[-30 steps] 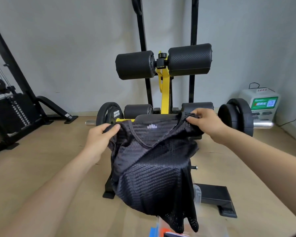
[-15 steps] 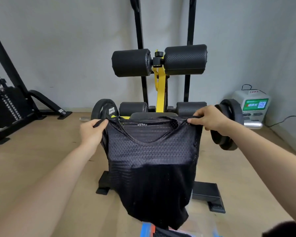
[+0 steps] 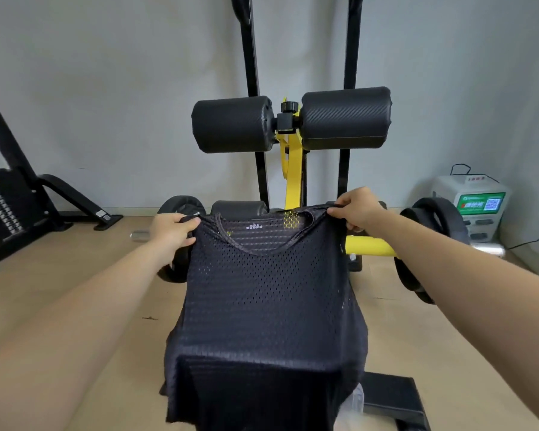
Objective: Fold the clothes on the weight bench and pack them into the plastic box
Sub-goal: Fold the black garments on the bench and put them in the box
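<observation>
A black mesh sleeveless shirt point(image 3: 268, 306) lies spread lengthwise over the weight bench, neckline at the far end, its hem draping over the near end. My left hand point(image 3: 173, 228) grips the shirt's left shoulder strap. My right hand point(image 3: 358, 209) grips the right shoulder strap. Both hold the top edge taut and level. The bench pad is hidden under the shirt; its yellow frame point(image 3: 293, 178) and black roller pads point(image 3: 344, 118) rise behind. A bit of the clear plastic box point(image 3: 353, 402) shows at the bottom, right of the hem.
Barbell plates point(image 3: 427, 244) sit on either side of the bench, with a steel bar end point(image 3: 489, 248) at right. A black bench foot point(image 3: 392, 399) lies at the lower right. A weight-stack machine point(image 3: 10, 206) stands left. A white and green device point(image 3: 476, 206) sits by the wall.
Both hands have pulled the shoulders apart and lowered the shirt; it went from hanging bunched in the air to lying flat and spread along the bench.
</observation>
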### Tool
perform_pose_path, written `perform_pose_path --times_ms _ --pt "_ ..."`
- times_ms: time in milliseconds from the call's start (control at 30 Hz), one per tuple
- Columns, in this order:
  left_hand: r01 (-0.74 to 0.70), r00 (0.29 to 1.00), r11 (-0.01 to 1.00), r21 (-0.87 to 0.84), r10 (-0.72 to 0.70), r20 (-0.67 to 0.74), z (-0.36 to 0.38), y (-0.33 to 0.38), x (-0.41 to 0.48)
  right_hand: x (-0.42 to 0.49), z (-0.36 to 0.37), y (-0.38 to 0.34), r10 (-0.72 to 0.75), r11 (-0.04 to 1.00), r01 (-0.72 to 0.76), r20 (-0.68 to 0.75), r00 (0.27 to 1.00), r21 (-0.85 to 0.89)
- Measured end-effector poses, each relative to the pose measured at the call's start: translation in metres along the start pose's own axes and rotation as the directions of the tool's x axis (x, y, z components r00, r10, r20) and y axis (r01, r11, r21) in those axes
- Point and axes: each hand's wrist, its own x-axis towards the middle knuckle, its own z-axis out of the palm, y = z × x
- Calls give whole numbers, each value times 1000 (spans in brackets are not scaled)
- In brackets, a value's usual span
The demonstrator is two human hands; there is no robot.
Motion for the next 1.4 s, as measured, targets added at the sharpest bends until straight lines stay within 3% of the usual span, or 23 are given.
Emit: perform_pose_path --times_ms 133,300,500,833,967,1100,1200,1300,1400 --pt "3 1000 1000 -20 -3 -25 30 -5 50 50 14 5 145 968 -142 4 989 208" --pt "-9 999 999 -36 7 -49 56 -9 102 107 22 21 140 937 -115 -53 989 330" --pt "-61 997 996 -58 58 -50 58 -15 124 128 33 25 73 934 -27 -116 991 356" --pt "-19 1000 987 -158 19 0 28 5 68 67 14 18 -26 951 45 -66 998 306" --pt "-33 996 988 -149 45 75 11 8 26 33 0 25 -121 971 126 -38 992 205" --pt "-99 989 993 -66 105 102 -8 -3 -9 -1 -11 32 -236 972 235 -22 972 -29" --pt "-207 966 971 121 184 182 -17 -12 -28 -20 -14 37 -283 941 285 35 958 -185" --pt "-235 939 903 359 116 323 -23 -18 -45 -39 -14 45 -206 863 296 248 946 -410" --pt "-290 936 804 520 125 330 -29 -21 -61 -58 -14 56 -170 857 277 268 948 -436"
